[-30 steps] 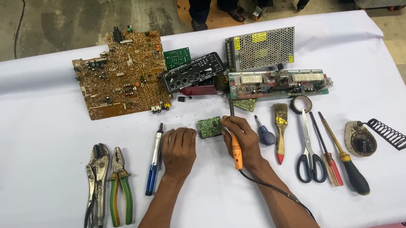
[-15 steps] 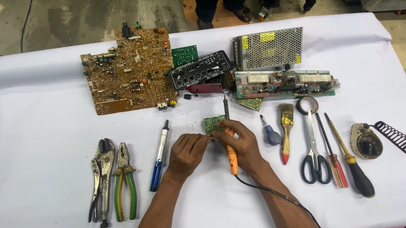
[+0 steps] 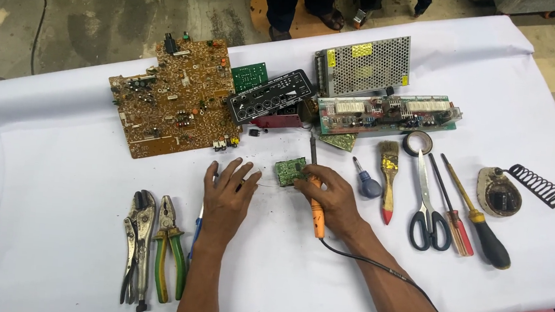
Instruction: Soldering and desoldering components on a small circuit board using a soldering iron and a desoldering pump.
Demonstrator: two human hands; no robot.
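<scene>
My right hand [image 3: 335,197] grips a soldering iron [image 3: 316,220] with an orange handle. Its metal shaft points away from me, and its cord trails back along my forearm. The fingertips of that hand rest on a small green circuit board [image 3: 289,169] lying on the white table cover [image 3: 58,178]. My left hand [image 3: 227,195] lies flat on the cover just left of the board, fingers spread, over a blue pen-like tool [image 3: 198,226]. A thin wire runs from its fingertips toward the board; I cannot tell if it is pinched.
Behind lie a large brown circuit board [image 3: 170,98], black panel [image 3: 272,97], mesh metal box [image 3: 362,65] and long board [image 3: 386,113]. A brush [image 3: 388,178], scissors [image 3: 426,210], screwdrivers [image 3: 480,221] and iron stand [image 3: 509,191] lie right; pliers [image 3: 151,245] lie left. A person's feet [image 3: 302,9] stand beyond.
My left hand has gone from curled to flat with the fingers spread. My right hand stays at the small board with the iron.
</scene>
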